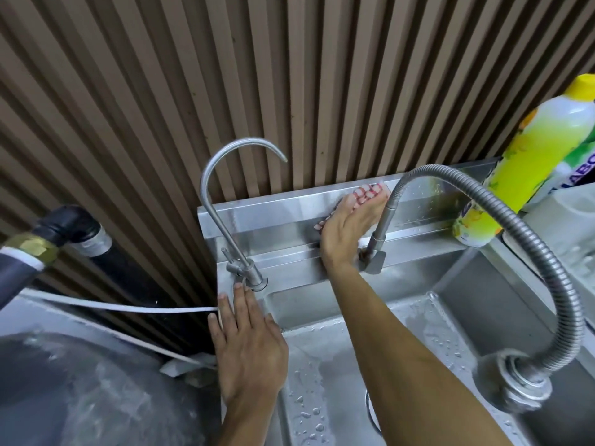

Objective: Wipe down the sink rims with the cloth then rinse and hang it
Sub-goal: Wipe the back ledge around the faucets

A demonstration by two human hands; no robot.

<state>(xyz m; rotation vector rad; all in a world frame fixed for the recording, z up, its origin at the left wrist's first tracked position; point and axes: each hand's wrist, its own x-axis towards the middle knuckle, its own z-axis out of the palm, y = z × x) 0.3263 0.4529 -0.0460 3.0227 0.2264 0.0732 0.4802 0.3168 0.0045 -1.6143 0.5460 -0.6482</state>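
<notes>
while the right hand presses the cloth flat on the sink's back rim, wiping is underway; left hand rests flat, fingers straight; rinsing likely follows.

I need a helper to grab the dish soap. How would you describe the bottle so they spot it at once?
Start at the steel sink and follow its back ledge to the far right corner. The dish soap bottle stands there, beside the flexible ribbed faucet hose. It is the only bright yellow-green thing with a yellow cap among grey metal.
</notes>
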